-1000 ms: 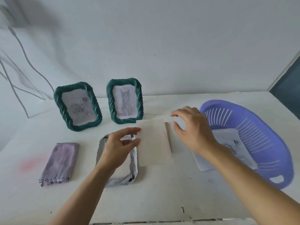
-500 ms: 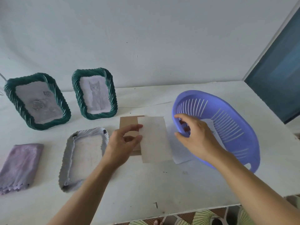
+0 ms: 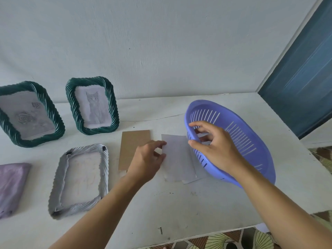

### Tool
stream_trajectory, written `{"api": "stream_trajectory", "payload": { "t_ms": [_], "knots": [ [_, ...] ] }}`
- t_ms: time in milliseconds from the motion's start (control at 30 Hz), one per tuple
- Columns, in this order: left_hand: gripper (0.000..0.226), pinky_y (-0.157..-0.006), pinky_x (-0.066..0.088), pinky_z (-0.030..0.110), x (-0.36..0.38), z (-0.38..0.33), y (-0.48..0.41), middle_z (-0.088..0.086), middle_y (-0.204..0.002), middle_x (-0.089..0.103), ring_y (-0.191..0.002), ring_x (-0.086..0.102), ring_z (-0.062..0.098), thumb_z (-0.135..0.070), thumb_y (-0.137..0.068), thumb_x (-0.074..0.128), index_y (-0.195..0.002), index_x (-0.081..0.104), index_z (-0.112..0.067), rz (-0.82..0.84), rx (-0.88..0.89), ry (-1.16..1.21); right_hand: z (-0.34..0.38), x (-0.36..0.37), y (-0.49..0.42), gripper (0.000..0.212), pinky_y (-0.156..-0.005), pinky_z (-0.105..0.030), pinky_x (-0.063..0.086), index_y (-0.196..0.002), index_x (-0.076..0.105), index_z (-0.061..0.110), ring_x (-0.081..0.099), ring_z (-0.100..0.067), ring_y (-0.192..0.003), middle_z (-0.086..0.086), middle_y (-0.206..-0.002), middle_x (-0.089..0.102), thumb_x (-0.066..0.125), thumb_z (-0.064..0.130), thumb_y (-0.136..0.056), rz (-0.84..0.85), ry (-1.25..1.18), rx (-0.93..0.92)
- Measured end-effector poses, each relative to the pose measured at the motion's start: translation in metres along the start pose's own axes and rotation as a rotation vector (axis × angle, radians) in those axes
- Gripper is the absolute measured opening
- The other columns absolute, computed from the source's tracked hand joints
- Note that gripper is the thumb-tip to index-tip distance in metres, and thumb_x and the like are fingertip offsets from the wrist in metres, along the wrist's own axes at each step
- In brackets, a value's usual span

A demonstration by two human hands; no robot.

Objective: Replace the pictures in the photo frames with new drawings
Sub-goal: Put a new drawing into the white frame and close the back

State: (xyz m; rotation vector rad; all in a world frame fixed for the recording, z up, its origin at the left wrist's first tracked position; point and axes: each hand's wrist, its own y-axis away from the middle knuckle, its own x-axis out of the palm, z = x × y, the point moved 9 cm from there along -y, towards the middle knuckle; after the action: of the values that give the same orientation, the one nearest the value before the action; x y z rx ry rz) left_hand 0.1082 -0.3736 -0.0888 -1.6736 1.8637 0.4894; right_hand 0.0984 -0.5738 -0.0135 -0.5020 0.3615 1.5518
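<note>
Two green twisted frames stand at the back left, one with a rose drawing (image 3: 27, 114), one with a cat drawing (image 3: 92, 106). A third frame (image 3: 80, 177) lies face down, its back open. Right of it a brown cardboard backing (image 3: 133, 146) lies flat. My left hand (image 3: 149, 159) pinches the left edge of a pale paper sheet (image 3: 177, 159) lying on the table. My right hand (image 3: 213, 146) grips the near-left rim of the purple basket (image 3: 239, 141), fingers inside, thumb outside. Another sheet (image 3: 191, 178) pokes out from under the paper and the basket.
A folded lilac cloth (image 3: 10, 184) lies at the far left. The white table's (image 3: 179, 209) front edge runs close below my arms, with a patterned floor beyond. A wall stands behind and a dark blue panel (image 3: 301, 78) at the right.
My left hand has slid the paper sheet rightward off the cardboard backing. My right hand has left the paper and taken hold of the basket's rim. The view has swung right.
</note>
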Motion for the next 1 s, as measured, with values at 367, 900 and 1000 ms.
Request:
{"api": "stream_trajectory", "payload": {
  "t_ms": [367,900,1000],
  "knots": [
    [0.041,-0.089,0.034,0.046,0.008,-0.009,0.028,-0.009,-0.137,0.058,-0.123,0.052,0.019,-0.051,-0.092,0.059,-0.128,0.062,-0.032,0.061,0.371,-0.635,-0.005,0.003,-0.002,0.037,-0.079,-0.018,0.054,-0.113,0.066,0.037,0.067,-0.008,-0.089,0.012,-0.105,0.068,0.078,0.020,-0.082,0.037,-0.046,-0.005],
    [0.053,-0.101,0.026,0.063,0.045,-0.011,0.046,-0.010,-0.154,0.044,-0.144,0.036,0.024,-0.055,-0.104,0.018,-0.145,0.045,-0.035,0.223,0.417,-0.763,-0.007,0.007,-0.001,0.038,-0.083,-0.031,0.058,-0.115,0.065,0.038,0.068,-0.011,-0.088,0.012,-0.105,0.068,0.077,0.021,-0.083,0.065,-0.058,0.010],
    [0.052,-0.099,0.027,0.062,0.049,-0.014,0.047,-0.010,-0.153,0.044,-0.141,0.039,0.025,-0.054,-0.104,0.020,-0.144,0.046,-0.035,0.234,0.415,-0.756,-0.006,0.009,0.002,0.038,-0.080,-0.026,0.058,-0.116,0.065,0.037,0.066,-0.008,-0.086,0.014,-0.103,0.066,0.077,0.021,-0.084,0.063,-0.031,0.009]
  ]
}}
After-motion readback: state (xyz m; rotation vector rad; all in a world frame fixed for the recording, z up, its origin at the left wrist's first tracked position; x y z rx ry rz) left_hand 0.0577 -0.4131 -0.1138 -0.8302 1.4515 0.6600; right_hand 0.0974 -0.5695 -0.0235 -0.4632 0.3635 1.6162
